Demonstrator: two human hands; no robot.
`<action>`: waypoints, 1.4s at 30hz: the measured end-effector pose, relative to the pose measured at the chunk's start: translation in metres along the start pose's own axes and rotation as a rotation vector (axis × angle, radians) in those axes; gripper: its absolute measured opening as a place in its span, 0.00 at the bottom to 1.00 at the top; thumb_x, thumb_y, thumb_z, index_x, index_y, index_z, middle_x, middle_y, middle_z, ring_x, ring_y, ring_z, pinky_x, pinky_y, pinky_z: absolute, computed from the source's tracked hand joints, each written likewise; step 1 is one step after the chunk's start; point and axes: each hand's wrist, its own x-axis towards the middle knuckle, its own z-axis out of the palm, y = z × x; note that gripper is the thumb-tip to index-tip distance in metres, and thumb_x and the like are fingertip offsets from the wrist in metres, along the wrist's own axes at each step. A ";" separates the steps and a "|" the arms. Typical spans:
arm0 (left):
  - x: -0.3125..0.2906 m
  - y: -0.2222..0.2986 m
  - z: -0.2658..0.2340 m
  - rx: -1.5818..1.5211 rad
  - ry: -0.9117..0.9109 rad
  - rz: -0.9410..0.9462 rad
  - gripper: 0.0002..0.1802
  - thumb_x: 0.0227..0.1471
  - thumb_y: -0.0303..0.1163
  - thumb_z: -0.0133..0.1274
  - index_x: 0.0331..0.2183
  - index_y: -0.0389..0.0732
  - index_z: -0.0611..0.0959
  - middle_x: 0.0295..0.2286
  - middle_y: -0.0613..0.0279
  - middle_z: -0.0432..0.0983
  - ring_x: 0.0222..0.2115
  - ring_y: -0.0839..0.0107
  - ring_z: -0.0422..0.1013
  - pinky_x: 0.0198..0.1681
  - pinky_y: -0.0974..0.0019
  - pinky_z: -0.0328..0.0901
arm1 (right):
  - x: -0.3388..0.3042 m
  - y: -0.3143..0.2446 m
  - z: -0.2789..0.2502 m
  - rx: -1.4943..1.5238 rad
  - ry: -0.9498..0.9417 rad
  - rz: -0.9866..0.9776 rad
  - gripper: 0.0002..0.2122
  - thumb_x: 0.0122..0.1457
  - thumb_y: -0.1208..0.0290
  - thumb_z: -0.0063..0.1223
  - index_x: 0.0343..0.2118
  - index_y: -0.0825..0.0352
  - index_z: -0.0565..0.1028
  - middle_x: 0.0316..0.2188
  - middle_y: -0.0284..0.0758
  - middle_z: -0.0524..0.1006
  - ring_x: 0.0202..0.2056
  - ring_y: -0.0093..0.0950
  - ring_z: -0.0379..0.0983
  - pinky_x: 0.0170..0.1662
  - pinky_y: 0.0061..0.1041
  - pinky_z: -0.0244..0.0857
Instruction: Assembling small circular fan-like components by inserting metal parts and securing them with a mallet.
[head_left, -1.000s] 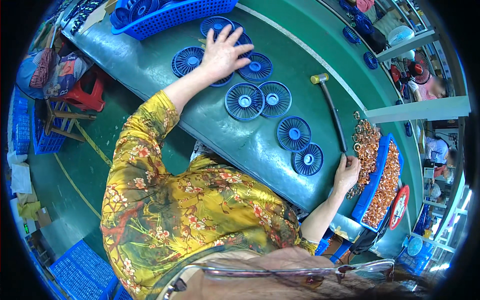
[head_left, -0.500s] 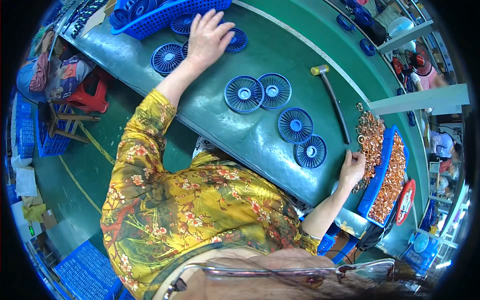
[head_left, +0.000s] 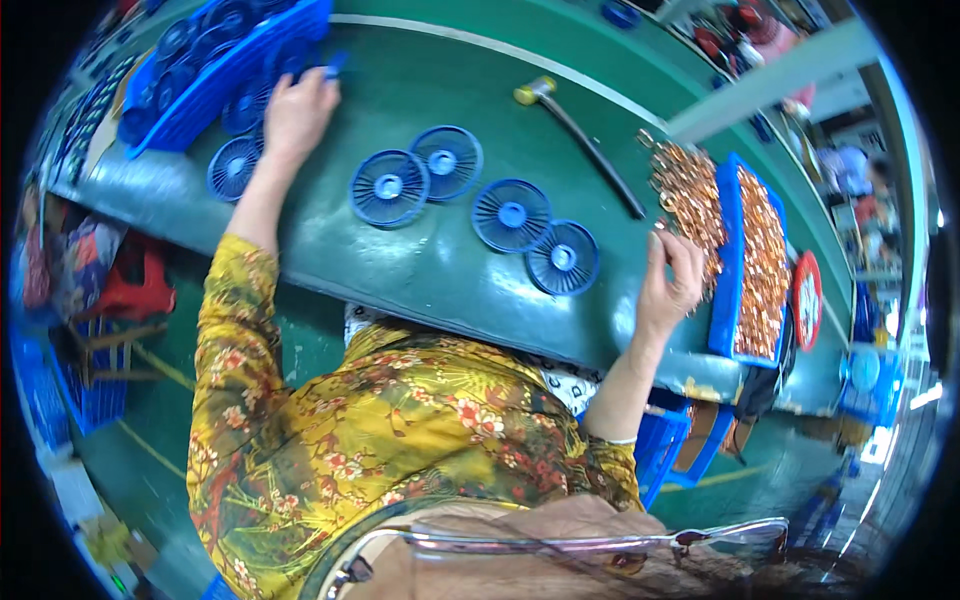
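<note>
At the far left of the table, my left hand (head_left: 298, 118) has its fingers closed on a blue round grille (head_left: 336, 66), blurred and seen nearly edge-on. More round grilles lie under and beside that hand, one (head_left: 235, 168) just left of the wrist. In the middle of the table are two overlapping pairs of spoked grilles, including one (head_left: 389, 187) on the left and one (head_left: 563, 257) on the right. My right hand (head_left: 672, 285) pinches a small copper-coloured ring (head_left: 660, 225) at its fingertips, beside a loose heap of copper rings (head_left: 688, 190).
A blue basket (head_left: 190, 112) full of grilles stands at the far left. A hammer (head_left: 595, 150) with a yellowish head lies beyond the grilles. On the right are a blue tray (head_left: 727, 290) of copper rings and a red-rimmed round object (head_left: 808, 300). A pale post (head_left: 770, 80) rises behind.
The whole view has shifted. My left hand, spread over the grilles before, is now closed on one. My right hand has come up off the near side of the ring heap, still pinching.
</note>
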 end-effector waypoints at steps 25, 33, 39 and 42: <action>-0.091 0.239 -0.128 -1.735 -0.449 -0.357 0.16 0.64 0.38 0.39 0.44 0.36 0.72 0.35 0.67 0.71 0.35 0.83 0.65 0.40 0.76 0.63 | -0.041 -0.084 0.009 0.205 0.025 -0.390 0.10 0.39 0.75 0.67 0.25 0.63 0.76 0.24 0.31 0.74 0.24 0.28 0.72 0.26 0.26 0.65; -0.118 0.248 -0.101 -1.577 -0.325 -0.209 0.17 0.52 0.27 0.51 0.42 0.37 0.64 0.26 0.61 0.70 0.24 0.78 0.66 0.26 0.70 0.63 | -0.045 -0.086 0.020 0.163 -0.167 -0.147 0.05 0.51 0.75 0.56 0.29 0.67 0.72 0.26 0.36 0.72 0.28 0.36 0.70 0.31 0.32 0.63; -0.119 0.248 -0.097 -1.591 -0.437 -0.192 0.21 0.52 0.18 0.47 0.47 0.36 0.61 0.42 0.60 0.65 0.41 0.77 0.64 0.47 0.71 0.62 | -0.058 -0.092 0.034 0.215 0.125 0.002 0.11 0.50 0.75 0.60 0.36 0.69 0.73 0.29 0.39 0.75 0.38 0.38 0.71 0.41 0.32 0.66; -0.103 0.255 -0.117 -1.978 -0.466 -0.377 0.25 0.50 0.23 0.52 0.49 0.36 0.63 0.41 0.59 0.69 0.41 0.76 0.68 0.44 0.70 0.65 | -0.055 -0.082 0.023 0.090 0.032 -0.165 0.16 0.49 0.69 0.63 0.41 0.68 0.77 0.41 0.37 0.77 0.51 0.41 0.67 0.55 0.39 0.57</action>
